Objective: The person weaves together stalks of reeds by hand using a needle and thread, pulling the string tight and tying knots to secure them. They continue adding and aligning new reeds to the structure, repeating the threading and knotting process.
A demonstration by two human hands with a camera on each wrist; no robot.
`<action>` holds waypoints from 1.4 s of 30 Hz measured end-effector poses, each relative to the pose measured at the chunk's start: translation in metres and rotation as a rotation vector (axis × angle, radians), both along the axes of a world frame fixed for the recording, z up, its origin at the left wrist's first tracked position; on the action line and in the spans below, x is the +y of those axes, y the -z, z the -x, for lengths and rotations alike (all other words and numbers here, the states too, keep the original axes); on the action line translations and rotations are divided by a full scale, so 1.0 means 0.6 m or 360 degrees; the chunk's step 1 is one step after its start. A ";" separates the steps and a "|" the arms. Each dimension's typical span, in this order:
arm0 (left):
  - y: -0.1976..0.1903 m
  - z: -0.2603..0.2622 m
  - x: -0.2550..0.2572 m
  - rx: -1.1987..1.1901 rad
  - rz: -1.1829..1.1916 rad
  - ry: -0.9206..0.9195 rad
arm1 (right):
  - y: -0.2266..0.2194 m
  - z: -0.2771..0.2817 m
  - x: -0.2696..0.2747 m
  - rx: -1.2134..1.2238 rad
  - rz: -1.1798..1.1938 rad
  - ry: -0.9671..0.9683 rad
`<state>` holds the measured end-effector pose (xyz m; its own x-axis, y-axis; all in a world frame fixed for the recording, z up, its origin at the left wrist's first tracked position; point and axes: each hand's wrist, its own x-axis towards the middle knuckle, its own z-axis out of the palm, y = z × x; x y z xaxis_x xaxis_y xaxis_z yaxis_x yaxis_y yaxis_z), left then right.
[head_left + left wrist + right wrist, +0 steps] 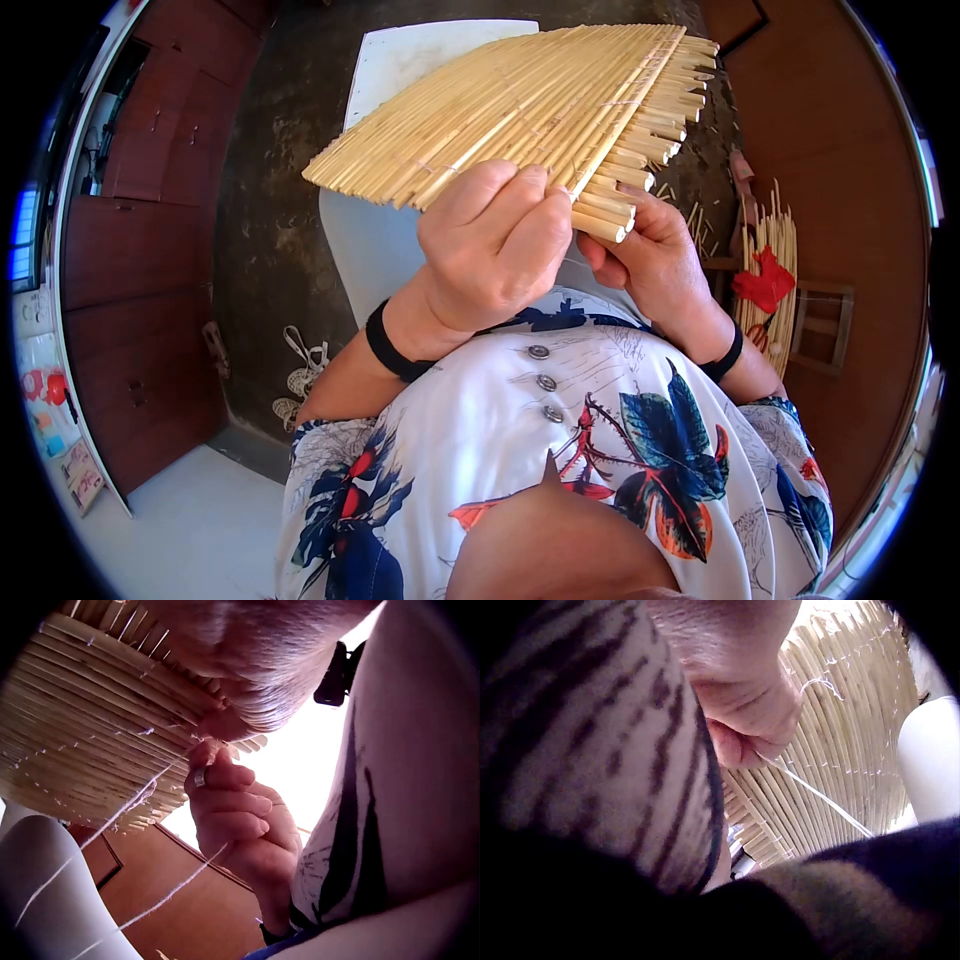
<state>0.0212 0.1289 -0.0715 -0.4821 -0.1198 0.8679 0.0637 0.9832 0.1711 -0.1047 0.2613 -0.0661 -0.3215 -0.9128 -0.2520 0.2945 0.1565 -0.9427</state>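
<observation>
A fan-shaped mat (510, 110) of pale straw-coloured stalks, bound by rows of thread, spreads out in front of the body. My left hand (495, 240) grips its near edge, knuckles up. At the uneven stalk ends on the right, my right hand (660, 255) is below the edge with curled fingers. In the left wrist view the ringed right hand (240, 814) meets the left hand (262, 667) at the mat's edge. White thread (161, 901) trails from the right hand's curled fingers; the right wrist view shows thread (817, 793) leaving that fist too.
A white board (395, 65) lies under the mat's far side. To the right, a bundle of stalks (775, 235) with a red cloth (765, 282) stands by a wooden frame (825, 325). Shoes (303, 380) are on the dark floor at left, near reddish-brown cabinets (130, 270).
</observation>
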 end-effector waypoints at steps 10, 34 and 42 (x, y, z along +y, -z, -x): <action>0.004 0.007 -0.005 0.0061 0.0100 0.0110 | -0.002 0.014 -0.011 -0.0928 0.0157 -0.0040; 0.086 -0.116 0.002 -0.0248 -0.0481 -0.0410 | 0.029 0.025 -0.156 0.1021 0.0119 -0.0996; 0.095 -0.152 -0.025 -0.0301 -0.2477 -0.0229 | 0.035 0.012 -0.199 0.1338 0.0724 -0.1153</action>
<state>0.1121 0.1140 -0.1282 -0.4717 -0.8553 -0.2143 -0.1498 -0.1617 0.9754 -0.1118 0.1417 -0.0871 0.3946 -0.9004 0.1835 -0.4585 -0.3660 -0.8098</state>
